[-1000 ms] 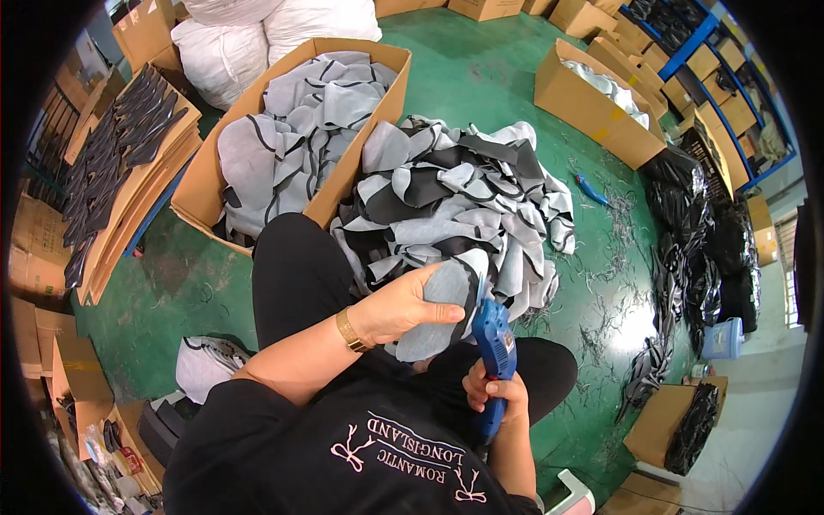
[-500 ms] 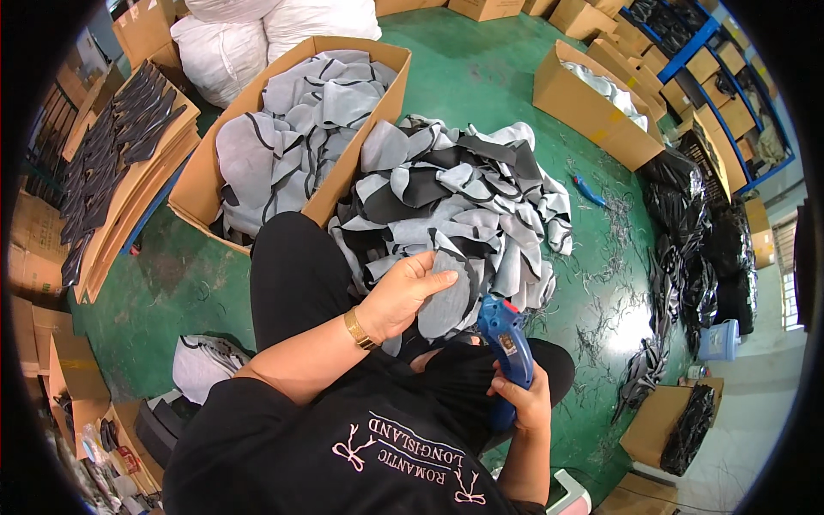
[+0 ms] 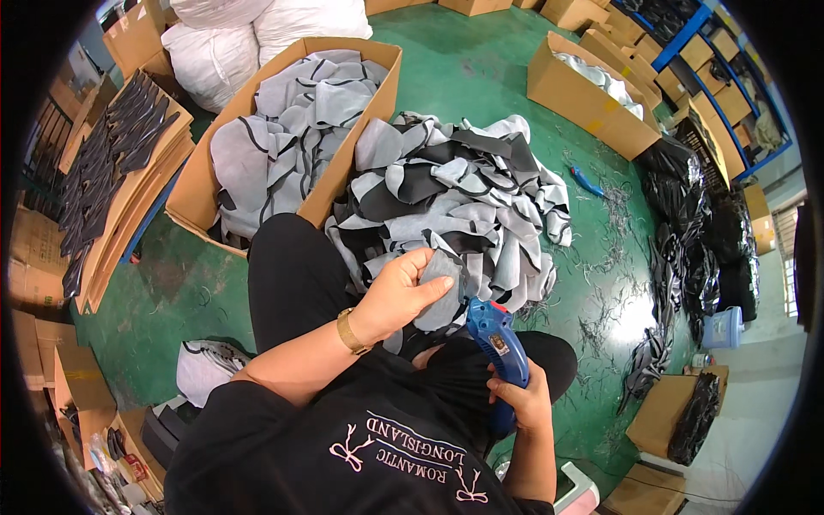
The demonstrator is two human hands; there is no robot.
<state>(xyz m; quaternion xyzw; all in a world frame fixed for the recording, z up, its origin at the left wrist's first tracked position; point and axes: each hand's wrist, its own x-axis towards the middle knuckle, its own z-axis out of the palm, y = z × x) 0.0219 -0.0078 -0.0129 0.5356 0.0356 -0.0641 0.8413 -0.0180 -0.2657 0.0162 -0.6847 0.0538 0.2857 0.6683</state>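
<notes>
Green workshop floor [image 3: 481,77] stretches around a seated person, strewn with dark trimmings and ringed by cardboard boxes. Just ahead of the knees lies a heap of grey and black fabric pieces [image 3: 455,206], and to its left an open cardboard box [image 3: 199,184] holds more grey pieces. The left hand [image 3: 399,296] holds a grey fabric piece [image 3: 442,287] up over the lap, thumb on its face and fingers wrapped behind its edge, so the fingers are clamped on the piece. The right hand [image 3: 519,399] is closed round the handle of a blue handheld trimmer [image 3: 498,348], whose nose points up toward the lower edge of the piece; whether it touches cannot be told. To do this trimming well, it seems wise to keep the piece taut and flat between thumb and fingers, bring the tool's nose to the edge rather than the face, and keep the left fingertips back from the cutting end. Turning the piece with the left hand, and not twisting the right wrist, should give a cleaner line. A second blue tool [image 3: 588,182] lies on the floor to the right of the heap, and stacked black cut shapes on cardboard sheets [image 3: 112,163] sit far left.
</notes>
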